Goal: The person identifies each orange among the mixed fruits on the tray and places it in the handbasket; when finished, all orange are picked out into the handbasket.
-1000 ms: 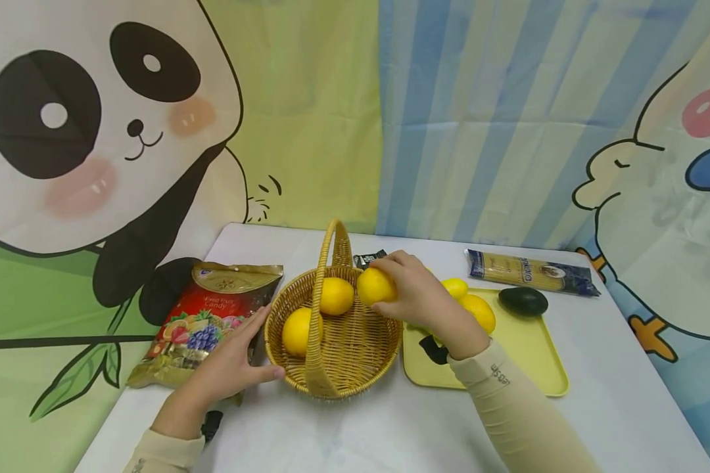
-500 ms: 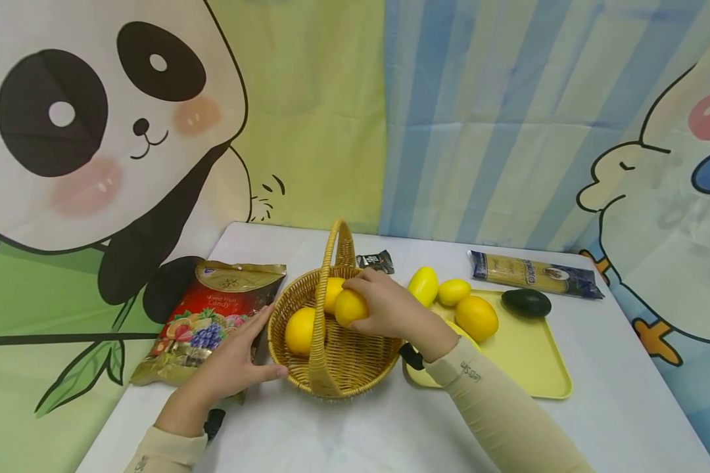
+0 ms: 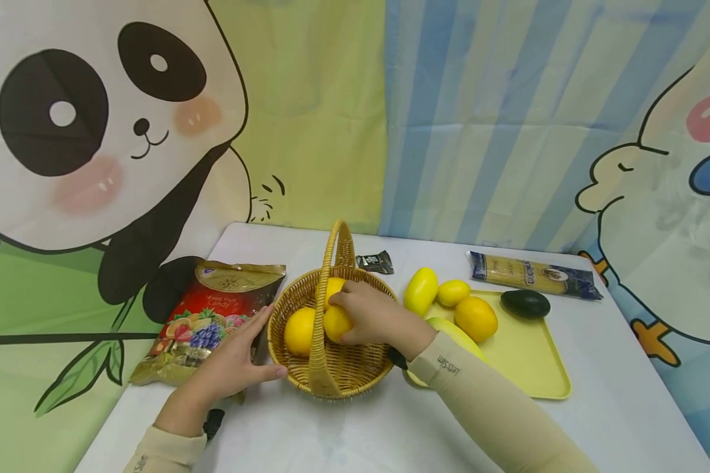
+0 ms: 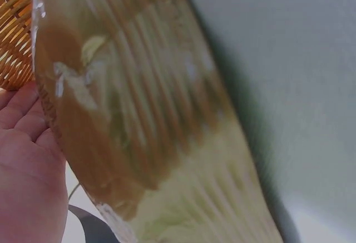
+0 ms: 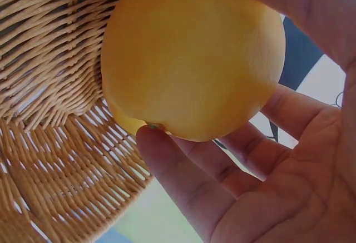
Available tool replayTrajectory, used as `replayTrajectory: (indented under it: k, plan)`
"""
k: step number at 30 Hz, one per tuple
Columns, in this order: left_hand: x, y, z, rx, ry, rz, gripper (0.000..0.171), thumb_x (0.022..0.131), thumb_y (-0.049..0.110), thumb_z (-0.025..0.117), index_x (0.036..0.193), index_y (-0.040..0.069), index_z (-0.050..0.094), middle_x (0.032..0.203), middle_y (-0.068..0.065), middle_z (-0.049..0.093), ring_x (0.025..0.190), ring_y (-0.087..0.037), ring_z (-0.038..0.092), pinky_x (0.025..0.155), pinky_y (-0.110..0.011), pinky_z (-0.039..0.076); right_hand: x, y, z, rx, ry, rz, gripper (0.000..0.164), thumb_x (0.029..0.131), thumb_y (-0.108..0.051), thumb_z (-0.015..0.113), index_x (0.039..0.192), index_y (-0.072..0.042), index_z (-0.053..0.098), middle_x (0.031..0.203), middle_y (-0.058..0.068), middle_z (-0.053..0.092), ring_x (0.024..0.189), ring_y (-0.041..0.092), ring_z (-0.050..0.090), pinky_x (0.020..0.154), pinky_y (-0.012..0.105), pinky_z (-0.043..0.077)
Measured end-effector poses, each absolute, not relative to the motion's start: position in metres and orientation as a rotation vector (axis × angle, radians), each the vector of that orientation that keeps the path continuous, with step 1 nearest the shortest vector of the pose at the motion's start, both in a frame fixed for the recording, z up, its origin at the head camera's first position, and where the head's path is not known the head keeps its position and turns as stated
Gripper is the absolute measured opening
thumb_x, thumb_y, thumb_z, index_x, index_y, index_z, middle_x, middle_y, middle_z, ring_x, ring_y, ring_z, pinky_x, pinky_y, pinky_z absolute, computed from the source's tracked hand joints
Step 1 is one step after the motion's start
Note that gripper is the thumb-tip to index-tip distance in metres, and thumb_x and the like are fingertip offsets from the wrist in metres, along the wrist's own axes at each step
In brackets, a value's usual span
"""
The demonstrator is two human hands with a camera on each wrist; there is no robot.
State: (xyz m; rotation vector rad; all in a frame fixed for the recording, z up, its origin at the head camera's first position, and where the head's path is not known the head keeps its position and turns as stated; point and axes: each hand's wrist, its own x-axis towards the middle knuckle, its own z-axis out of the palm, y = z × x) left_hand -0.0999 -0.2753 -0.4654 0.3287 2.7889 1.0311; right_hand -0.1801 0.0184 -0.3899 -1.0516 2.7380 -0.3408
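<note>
Inside the wicker basket [image 3: 355,376], my right hand [image 3: 378,318] grips an orange [image 3: 336,324], thumb and fingers spread around it. The right wrist view shows this orange [image 5: 192,59] close to the woven wall, with a small green stem mark near a fingertip. Two more oranges lie in the basket: one at the left [image 3: 298,332], the other at the back [image 3: 334,288], partly covered by my hand. My left hand [image 3: 231,360] rests with extended fingers against the basket's left side, and its palm [image 4: 30,170] shows beside the bag in the left wrist view.
A red and gold candy bag [image 3: 213,315] lies left of the basket, overlapped by my left hand. On the right, a yellow tray [image 3: 526,361] bears an orange, a dark green avocado [image 3: 525,304] and yellow fruits. Behind are a pasta pack [image 3: 532,274] and a small black packet [image 3: 375,263].
My right hand has carried the orange left from the basket's right rim and lowered it in beside the other two. The left hand stays at the basket's side.
</note>
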Motion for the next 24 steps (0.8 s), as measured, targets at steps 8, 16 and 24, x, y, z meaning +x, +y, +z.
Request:
replayTrajectory:
  k: [8,16,24]
  plan:
    - [-0.1,-0.276,-0.467,0.346,2.796,1.041,0.119,0.08,0.06,0.085,0.17,0.029,0.014,0.174,-0.019,0.021,0.155,-0.056,0.024,0.112,-0.084,0.027,-0.179,0.012,-0.393,-1.019,2.709,-0.31,0.064,0.081,-0.038,0.09,0.137,-0.018,0.068,0.126,0.007,0.06,0.105,0.017,0.058,0.092,0.032,0.056]
    - [-0.101,-0.276,-0.468,0.344,2.795,1.034,0.12,0.079,0.063,0.084,0.17,0.028,0.014,0.174,-0.019,0.021,0.156,-0.055,0.024,0.113,-0.083,0.027,-0.178,0.009,-0.397,-1.038,2.699,-0.201,0.063,0.081,-0.038,0.09,0.138,-0.022,0.068,0.125,0.007,0.058,0.102,0.018,0.058,0.086,0.032,0.058]
    - [-0.1,-0.276,-0.467,0.335,2.791,1.039,0.12,0.079,0.062,0.084,0.17,0.028,0.014,0.175,-0.018,0.02,0.156,-0.054,0.024,0.113,-0.083,0.027,-0.177,0.007,-0.398,-1.08,2.692,-0.149,0.063,0.079,-0.035,0.091,0.136,-0.018,0.069,0.12,0.007,0.058,0.101,0.02,0.058,0.087,0.033,0.057]
